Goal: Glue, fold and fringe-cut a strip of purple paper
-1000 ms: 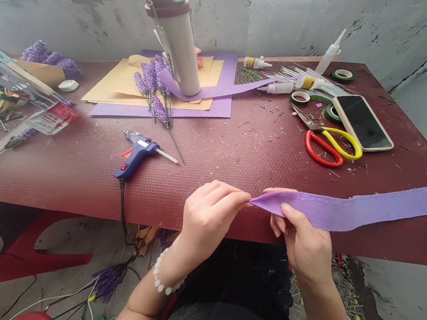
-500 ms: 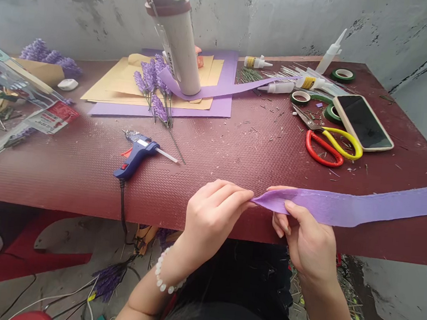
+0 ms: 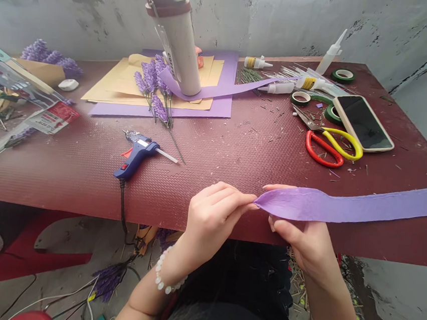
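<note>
A long purple paper strip stretches from between my hands to the right, over the front part of the table. Its left end is gathered to a point, and my left hand pinches that tip between thumb and fingers. Behind and beneath the strip is my right hand; fingertips show above its top edge, while the thumb lies along its lower edge. The strip hides most of those fingers. Where the right hand supports it, the paper curves into a shallow fold.
A blue glue gun lies left of my hands. Scissors, a phone and green tape are at right. Behind, a tumbler stands on paper sheets beside lavender sprigs. Glue bottles sit near the wall.
My right thumb has slid down off the strip's front face to its lower edge. The strip has opened out flatter near the pinched tip, and my left hand has shifted slightly right.
</note>
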`<act>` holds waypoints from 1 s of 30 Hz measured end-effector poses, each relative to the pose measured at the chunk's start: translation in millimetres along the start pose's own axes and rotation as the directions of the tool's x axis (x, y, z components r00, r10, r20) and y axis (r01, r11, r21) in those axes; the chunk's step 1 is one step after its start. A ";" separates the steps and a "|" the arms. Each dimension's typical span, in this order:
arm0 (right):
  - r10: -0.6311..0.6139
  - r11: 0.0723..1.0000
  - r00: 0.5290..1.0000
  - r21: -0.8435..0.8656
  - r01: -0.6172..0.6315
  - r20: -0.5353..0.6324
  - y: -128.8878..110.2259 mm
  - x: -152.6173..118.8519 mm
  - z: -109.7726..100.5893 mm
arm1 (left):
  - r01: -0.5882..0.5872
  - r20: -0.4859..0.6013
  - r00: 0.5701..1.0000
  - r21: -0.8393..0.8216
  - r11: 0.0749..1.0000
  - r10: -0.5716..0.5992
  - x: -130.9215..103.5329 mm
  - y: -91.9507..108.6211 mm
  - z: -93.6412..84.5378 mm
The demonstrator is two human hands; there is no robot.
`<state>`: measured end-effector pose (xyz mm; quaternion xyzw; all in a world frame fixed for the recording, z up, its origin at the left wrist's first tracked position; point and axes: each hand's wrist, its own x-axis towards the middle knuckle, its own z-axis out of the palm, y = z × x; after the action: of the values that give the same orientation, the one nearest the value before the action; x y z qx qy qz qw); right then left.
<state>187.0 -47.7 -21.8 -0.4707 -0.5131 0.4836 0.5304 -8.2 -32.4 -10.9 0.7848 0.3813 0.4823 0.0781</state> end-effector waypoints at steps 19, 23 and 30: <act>-0.146 0.989 0.989 0.035 0.145 0.034 2.9 6.2 4.0 | 0.015 0.058 0.998 -0.119 0.993 -0.008 -0.3 0.3 -5.3; -0.153 0.987 0.988 0.062 0.151 0.026 6.8 5.6 4.5 | 0.030 0.051 0.998 -0.131 0.991 -0.023 0.1 1.7 -5.9; -0.166 0.982 0.985 0.102 0.161 0.051 10.3 2.8 1.3 | 0.030 0.046 0.999 -0.139 0.990 -0.024 -0.8 3.3 -5.3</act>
<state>185.4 -44.0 -31.8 -0.3859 -0.5413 0.4766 0.5752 -11.0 -36.6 -7.1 0.7826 0.3557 0.4892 0.1477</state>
